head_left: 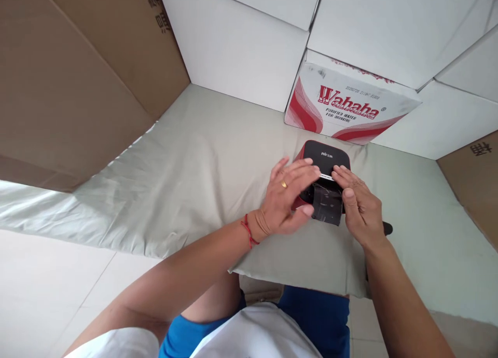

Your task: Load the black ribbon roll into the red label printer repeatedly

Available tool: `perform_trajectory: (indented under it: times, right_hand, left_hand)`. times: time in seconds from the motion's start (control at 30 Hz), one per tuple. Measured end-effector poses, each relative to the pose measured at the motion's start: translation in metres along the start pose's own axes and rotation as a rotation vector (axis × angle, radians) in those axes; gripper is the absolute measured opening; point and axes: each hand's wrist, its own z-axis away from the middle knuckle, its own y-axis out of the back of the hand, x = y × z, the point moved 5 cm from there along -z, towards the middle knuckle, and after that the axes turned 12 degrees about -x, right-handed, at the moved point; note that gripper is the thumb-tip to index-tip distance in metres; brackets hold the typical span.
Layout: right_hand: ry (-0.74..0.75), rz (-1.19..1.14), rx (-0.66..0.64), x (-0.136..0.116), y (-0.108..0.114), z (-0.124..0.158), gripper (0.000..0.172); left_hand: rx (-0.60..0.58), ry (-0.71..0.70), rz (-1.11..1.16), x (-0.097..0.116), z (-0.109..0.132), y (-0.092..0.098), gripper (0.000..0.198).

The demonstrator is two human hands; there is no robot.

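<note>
A small black-topped, red-sided machine, which looks like a label printer [326,153], sits on the cloth-covered table. A white strip [326,177] shows along its front slot, and a black flap [327,204] hangs down in front. My left hand [286,197], with a ring and a red string bracelet, lies over the printer's left front with fingers spread. My right hand [360,202] rests its stretched fingers on the right front edge, thumb apart beside the flap. Part of the printer's front is hidden by my hands. A dark rounded end [387,228] sticks out behind my right wrist.
Behind the printer stands a white and red Wahaha water carton [350,104], among stacked white boxes [241,46]. A large brown cardboard box [78,88] is at left, another brown box [474,176] at right. The pale green cloth [194,166] hangs over the table's front edge.
</note>
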Motion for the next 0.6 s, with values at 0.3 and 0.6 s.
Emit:
perform_trajectory:
  times: [0.3,0.6]
  right_hand:
    - [-0.068,-0.043,0.080,0.000,-0.007,-0.002,0.047]
    - [-0.031,-0.025,0.146,0.001,-0.016,0.002,0.048]
  left_hand:
    - [-0.037,0.270,0.290,-0.029,-0.010,0.007,0.058]
    - [-0.012,0.298,0.349,-0.036,-0.010,0.006,0.047]
